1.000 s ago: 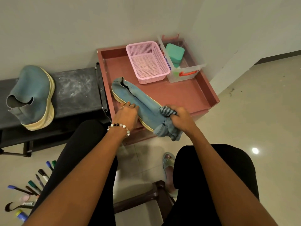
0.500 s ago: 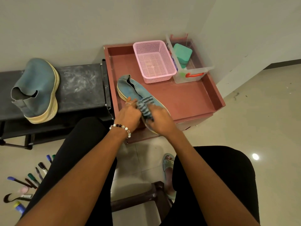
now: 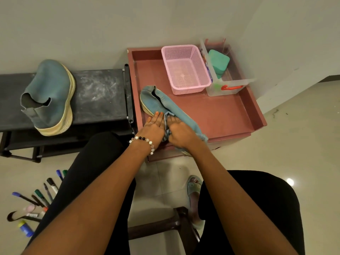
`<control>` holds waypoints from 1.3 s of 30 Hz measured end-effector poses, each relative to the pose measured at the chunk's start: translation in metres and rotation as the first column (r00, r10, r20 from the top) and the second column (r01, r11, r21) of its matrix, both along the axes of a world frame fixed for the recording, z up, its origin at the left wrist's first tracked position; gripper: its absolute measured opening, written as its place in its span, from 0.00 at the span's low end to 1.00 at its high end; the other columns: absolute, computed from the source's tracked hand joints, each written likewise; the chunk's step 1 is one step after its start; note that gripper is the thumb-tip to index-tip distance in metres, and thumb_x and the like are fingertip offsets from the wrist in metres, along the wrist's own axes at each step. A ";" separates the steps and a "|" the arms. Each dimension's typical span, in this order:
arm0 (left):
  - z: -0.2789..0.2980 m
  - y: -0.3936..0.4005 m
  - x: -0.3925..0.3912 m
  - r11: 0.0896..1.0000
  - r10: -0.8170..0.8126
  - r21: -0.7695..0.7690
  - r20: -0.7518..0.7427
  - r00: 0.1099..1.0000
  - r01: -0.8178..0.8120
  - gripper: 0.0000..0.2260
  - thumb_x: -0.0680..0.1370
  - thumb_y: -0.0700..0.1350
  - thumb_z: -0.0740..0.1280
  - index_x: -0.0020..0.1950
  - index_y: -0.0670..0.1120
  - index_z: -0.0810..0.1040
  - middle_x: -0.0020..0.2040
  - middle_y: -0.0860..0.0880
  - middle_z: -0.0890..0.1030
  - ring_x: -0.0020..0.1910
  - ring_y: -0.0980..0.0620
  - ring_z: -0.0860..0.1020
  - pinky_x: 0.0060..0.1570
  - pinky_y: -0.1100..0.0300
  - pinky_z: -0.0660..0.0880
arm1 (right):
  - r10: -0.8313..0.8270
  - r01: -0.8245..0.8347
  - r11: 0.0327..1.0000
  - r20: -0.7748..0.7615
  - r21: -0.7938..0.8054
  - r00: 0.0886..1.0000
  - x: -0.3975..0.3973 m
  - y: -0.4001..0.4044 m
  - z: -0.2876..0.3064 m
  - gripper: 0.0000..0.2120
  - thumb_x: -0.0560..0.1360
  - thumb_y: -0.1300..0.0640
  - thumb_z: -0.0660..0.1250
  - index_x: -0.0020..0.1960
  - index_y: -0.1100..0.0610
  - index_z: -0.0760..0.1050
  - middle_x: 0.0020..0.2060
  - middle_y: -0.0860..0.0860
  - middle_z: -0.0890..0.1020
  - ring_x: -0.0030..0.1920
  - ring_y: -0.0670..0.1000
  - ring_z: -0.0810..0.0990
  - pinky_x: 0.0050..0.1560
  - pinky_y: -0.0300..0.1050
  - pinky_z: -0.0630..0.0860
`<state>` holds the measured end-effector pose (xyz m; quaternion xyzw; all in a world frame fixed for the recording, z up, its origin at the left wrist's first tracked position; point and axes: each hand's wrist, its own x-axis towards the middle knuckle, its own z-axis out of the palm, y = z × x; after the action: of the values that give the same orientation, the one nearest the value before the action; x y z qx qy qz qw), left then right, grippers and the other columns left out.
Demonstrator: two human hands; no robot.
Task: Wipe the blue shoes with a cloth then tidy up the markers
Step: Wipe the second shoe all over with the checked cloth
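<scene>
Left hand (image 3: 153, 126) flat steadies the shoe (image 3: 161, 105); right hand (image 3: 181, 134) grips cloth (image 3: 167, 133).

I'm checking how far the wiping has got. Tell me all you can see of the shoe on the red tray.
The blue shoe looks like soft suede with a pale sole edge. It lies flattened and slantwise on the red tray, opening toward the wall. The left hand rests on its near side; the right hand presses a striped cloth on its middle.

Blue shoe (image 3: 166, 107) lying on its side in the red tray (image 3: 220, 115), striped cloth (image 3: 166, 126) pressed against it. Second blue shoe (image 3: 49, 96) tipped on the black bench (image 3: 99, 94). Markers (image 3: 36, 197) scattered on the floor.
</scene>
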<state>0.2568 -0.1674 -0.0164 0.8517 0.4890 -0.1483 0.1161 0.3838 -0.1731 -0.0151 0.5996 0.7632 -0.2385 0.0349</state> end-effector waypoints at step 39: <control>0.028 -0.013 0.011 0.982 -0.006 -0.181 -0.322 0.947 -0.055 0.32 0.80 0.40 0.52 0.75 0.37 0.33 0.75 0.41 0.31 0.76 0.43 0.35 0.74 0.47 0.37 | 0.143 -0.066 0.959 0.271 -0.274 0.952 0.025 -0.068 0.026 0.32 0.79 0.59 0.57 0.75 0.71 0.45 0.75 0.66 0.48 0.76 0.61 0.46 0.75 0.54 0.50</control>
<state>0.2682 -0.1805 0.0114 0.7953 0.4957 -0.3291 0.1165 0.4092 -0.2416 0.0105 0.5763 0.7426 -0.2452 0.2370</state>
